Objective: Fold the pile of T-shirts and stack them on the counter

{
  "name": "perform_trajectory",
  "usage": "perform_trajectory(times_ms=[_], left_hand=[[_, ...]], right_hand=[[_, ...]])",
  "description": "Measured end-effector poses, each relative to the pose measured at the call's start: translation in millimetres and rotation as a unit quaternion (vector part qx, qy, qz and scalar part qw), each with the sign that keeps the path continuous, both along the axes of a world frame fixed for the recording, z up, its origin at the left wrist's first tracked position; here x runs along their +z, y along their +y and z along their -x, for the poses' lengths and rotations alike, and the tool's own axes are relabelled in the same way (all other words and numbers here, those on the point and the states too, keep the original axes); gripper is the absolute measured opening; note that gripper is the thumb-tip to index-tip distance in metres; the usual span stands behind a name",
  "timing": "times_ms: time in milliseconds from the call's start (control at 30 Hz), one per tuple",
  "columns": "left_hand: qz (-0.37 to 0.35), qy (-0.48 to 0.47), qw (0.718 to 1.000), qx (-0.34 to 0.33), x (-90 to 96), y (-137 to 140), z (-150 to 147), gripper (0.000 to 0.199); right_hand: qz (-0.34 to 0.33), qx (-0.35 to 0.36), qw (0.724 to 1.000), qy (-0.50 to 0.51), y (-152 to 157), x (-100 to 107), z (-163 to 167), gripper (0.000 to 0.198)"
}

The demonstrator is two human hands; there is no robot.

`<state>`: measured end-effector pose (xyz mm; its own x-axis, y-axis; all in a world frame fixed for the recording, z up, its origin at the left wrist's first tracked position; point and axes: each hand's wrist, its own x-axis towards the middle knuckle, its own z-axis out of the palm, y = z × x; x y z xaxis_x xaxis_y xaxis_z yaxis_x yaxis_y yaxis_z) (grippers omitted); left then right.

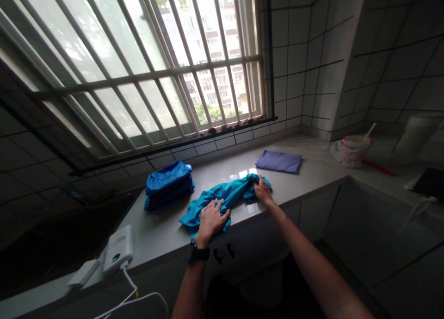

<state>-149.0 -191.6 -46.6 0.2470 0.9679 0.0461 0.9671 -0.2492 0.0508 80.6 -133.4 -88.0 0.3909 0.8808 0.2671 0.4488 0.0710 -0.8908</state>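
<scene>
Cloth (231,191) lies under the left hand (212,218), bunched in the right hand (263,192).

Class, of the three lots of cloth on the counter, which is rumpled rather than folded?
The teal cloth in the middle, touched by the left hand and right hand; the blue cloth stack and purple cloth lie folded.

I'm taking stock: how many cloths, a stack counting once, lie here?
3: blue stack left, teal cloth in the middle, purple cloth right; the stack may hide separate pieces.
</scene>
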Motion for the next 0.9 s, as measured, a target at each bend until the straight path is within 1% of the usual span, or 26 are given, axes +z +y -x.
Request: perform_trajectory(times_ms=[33, 100, 167, 200, 267, 300, 333, 367, 433, 500, 567, 633, 667, 700, 733, 767, 800, 867, 900], left_hand=[[0.007, 0.003, 1.000, -0.008, 4.4, -10, 1, 0.054], [0.036, -0.005, 0.999, -0.035, 17.0, -30, 8, 0.053], [0.085, -0.046, 0.993, -0.068, 34.4, -47, 20, 0.056], [0.113, -0.081, 0.987, -0.085, 44.5, -53, 28, 0.054], [0.156, -0.172, 0.965, -0.119, 66.5, -59, 46, 0.042], [0.162, -0.220, 0.953, -0.130, 77.8, -59, 55, 0.036], [0.152, -0.266, 0.943, -0.134, 89.0, -56, 62, 0.034], [0.125, -0.303, 0.937, -0.121, 99.9, -51, 69, 0.036], [0.026, -0.336, 0.940, -0.060, 119.7, -34, 76, 0.039], [-0.104, -0.316, 0.943, 0.006, 134.1, -13, 76, 0.035], [-0.222, -0.273, 0.935, 0.040, 140.2, 8, 69, 0.034], [-0.309, -0.219, 0.924, 0.049, 135.4, 26, 58, 0.042], [-0.334, -0.185, 0.923, 0.051, 128.8, 31, 52, 0.048], [-0.342, -0.150, 0.926, 0.047, 119.5, 35, 45, 0.052], [-0.330, -0.117, 0.936, 0.036, 107.8, 36, 37, 0.055], [-0.296, -0.090, 0.951, 0.020, 93.9, 36, 30, 0.055], [-0.245, -0.068, 0.967, 0.003, 78.5, 34, 23, 0.052], [-0.115, -0.029, 0.993, -0.018, 45.5, 27, 10, 0.044], [-0.060, -0.010, 0.998, -0.017, 29.5, 23, 5, 0.044]], right_hand=[[0.011, -0.016, 1.000, 0.019, 0, 2, -1, 0.032], [0.012, -0.035, 0.998, 0.054, -1, 6, -3, 0.027], [-0.001, -0.036, 0.995, 0.090, 0, 8, -6, 0.024], [-0.008, -0.033, 0.994, 0.107, 0, 8, -7, 0.026], [-0.016, -0.027, 0.990, 0.136, 1, 7, -9, 0.031], [-0.017, -0.027, 0.988, 0.148, 1, 6, -10, 0.034], [-0.016, -0.029, 0.987, 0.159, 2, 5, -10, 0.038], [-0.017, -0.031, 0.985, 0.168, 2, 5, -11, 0.041], [-0.023, -0.042, 0.982, 0.180, 2, 3, -12, 0.046], [-0.036, -0.056, 0.981, 0.185, 3, 2, -13, 0.048], [-0.053, -0.064, 0.980, 0.183, 3, 2, -13, 0.047], [-0.059, -0.082, 0.977, 0.186, 4, 1, -14, 0.044], [-0.057, -0.099, 0.975, 0.191, 4, 1, -15, 0.042], [-0.054, -0.118, 0.971, 0.201, 5, 1, -15, 0.039], [-0.054, -0.133, 0.967, 0.212, 7, 0, -15, 0.037], [-0.058, -0.139, 0.963, 0.223, 8, -1, -14, 0.036], [-0.068, -0.135, 0.961, 0.230, 8, -2, -14, 0.037], [-0.095, -0.109, 0.963, 0.227, 9, -3, -13, 0.045], [-0.105, -0.096, 0.966, 0.215, 9, -3, -13, 0.049]])
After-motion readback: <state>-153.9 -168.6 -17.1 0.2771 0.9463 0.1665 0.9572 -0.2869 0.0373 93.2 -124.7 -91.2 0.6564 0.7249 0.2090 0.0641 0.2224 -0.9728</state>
